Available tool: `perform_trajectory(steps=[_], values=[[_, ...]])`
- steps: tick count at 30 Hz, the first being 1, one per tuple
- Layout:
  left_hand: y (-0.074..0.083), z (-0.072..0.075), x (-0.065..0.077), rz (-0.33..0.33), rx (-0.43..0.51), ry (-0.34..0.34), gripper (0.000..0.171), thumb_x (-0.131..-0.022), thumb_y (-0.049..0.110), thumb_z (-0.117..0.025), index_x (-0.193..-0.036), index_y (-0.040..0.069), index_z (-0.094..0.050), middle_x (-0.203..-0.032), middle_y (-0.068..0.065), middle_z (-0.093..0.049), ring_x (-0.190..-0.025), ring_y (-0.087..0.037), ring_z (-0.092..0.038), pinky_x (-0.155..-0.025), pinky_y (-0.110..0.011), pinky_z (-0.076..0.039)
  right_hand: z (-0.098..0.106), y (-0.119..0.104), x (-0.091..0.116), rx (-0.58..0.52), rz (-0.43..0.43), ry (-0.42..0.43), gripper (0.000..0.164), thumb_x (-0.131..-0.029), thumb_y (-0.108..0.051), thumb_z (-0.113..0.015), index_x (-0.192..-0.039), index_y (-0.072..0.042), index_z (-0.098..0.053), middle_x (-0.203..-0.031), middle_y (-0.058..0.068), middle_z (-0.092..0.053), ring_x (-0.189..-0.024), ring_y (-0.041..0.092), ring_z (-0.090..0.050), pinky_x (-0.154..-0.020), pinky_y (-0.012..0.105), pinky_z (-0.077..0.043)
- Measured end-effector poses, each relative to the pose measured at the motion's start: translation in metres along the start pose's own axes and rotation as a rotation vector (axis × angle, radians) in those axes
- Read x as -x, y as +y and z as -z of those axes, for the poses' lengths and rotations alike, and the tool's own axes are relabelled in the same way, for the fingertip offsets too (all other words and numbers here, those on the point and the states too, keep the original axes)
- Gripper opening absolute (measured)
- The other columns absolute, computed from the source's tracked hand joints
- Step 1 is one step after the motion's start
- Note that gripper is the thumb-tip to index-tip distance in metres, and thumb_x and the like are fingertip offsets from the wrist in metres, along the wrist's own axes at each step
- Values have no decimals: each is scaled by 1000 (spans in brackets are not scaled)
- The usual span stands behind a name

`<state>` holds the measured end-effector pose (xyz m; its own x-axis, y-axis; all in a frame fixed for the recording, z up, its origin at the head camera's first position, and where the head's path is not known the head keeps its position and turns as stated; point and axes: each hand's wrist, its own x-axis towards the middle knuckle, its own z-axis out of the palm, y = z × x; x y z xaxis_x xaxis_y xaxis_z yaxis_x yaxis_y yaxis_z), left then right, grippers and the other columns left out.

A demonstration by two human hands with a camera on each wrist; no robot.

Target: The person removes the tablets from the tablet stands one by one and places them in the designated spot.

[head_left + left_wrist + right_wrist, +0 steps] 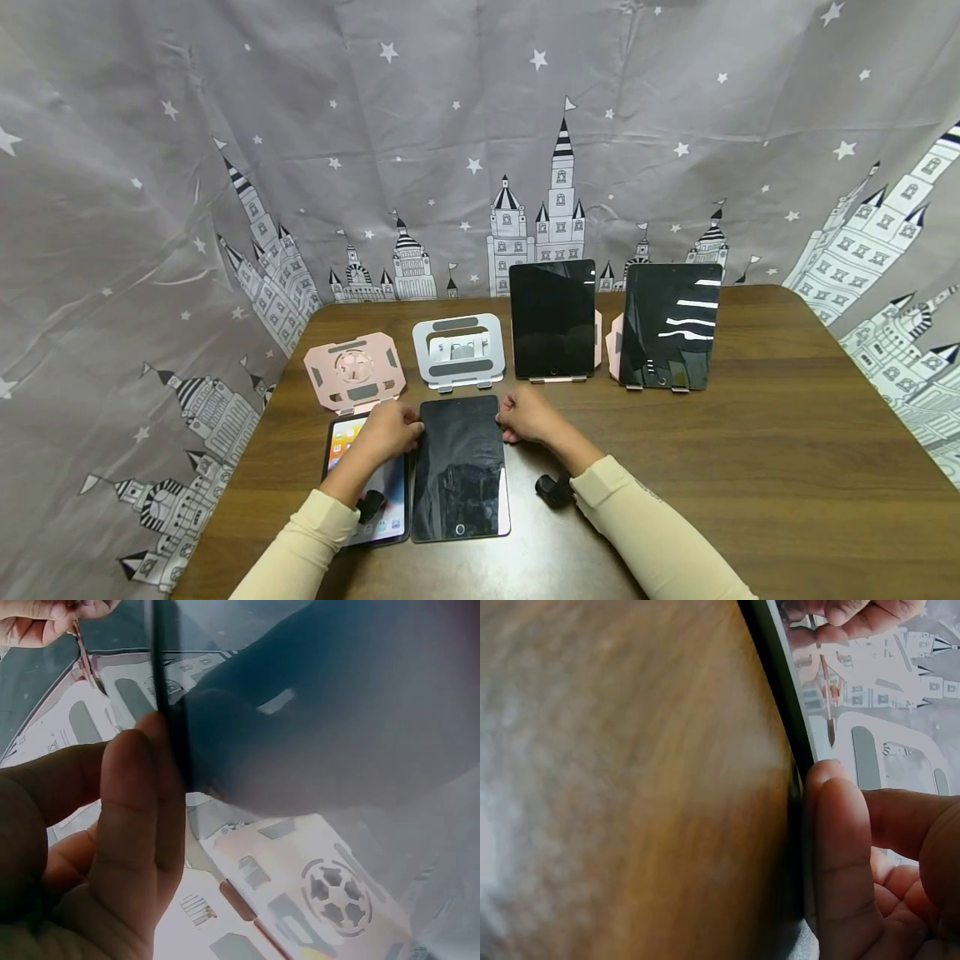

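A dark-screened tablet (460, 467) stretches toward me in front of the white stand (497, 354), its home button at the near end. At its left edge, near the far corner, my left hand (392, 429) pinches it between thumb and fingers. My right hand (527, 415) grips the opposite edge at about the same height. In the right wrist view, the fingers (840, 847) press along the tablet's thin side. Under my left forearm lies a second tablet (390, 500) with a lit, colourful screen, partly hidden by the arm.
A pink stand (318, 379) with a round cutout stands at the left, behind the lit tablet. Two dark tablets lean upright on stands, one at the back centre (553, 321), another to its right (667, 333). A grey castle-print curtain (450, 125) hangs behind the wooden table (787, 467).
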<state>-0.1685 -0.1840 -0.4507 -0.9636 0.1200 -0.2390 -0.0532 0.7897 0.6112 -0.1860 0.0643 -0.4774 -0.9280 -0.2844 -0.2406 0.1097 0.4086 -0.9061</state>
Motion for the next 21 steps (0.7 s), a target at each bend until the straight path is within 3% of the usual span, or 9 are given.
perform_trajectory(steps=[6, 10, 14, 21], values=[[9, 7, 1, -58, -28, 45, 20, -92, 10, -69, -103, -7, -69, -81, -8, -69, -63, -15, -64, -61, -33, -54, 3, 2, 3, -3, 45, -2, 16, -91, 5, -63, -76, 1, -58, -59, 6, -56, -49, 11, -56, -46, 21, -49], [17, 9, -5, -126, -52, 85, 19, -92, 15, -69, -101, -2, -71, -86, -8, -69, -73, -18, -63, -69, -39, -54, 13, 0, 6, 51, 160, 31, 10, -92, 1, -62, -82, 0, -61, -65, 6, -59, -52, 12, -56, -48, 23, -48], [34, 8, -15, -183, -42, 95, 16, -93, 18, -68, -100, 4, -72, -88, -5, -70, -79, -19, -63, -72, -40, -53, 37, -6, 10, 173, 266, 148, 5, -92, -6, -64, -88, -5, -65, -73, 3, -62, -59, 12, -57, -57, 27, -49], [78, 6, -35, -320, 35, 174, 17, -94, 16, -65, -103, 3, -71, -92, -5, -70, -89, -23, -67, -80, -42, -54, 93, -14, 17, 243, 307, 310, 8, -96, -14, -63, -99, -7, -66, -83, 4, -66, -71, 15, -59, -64, 32, -50]])
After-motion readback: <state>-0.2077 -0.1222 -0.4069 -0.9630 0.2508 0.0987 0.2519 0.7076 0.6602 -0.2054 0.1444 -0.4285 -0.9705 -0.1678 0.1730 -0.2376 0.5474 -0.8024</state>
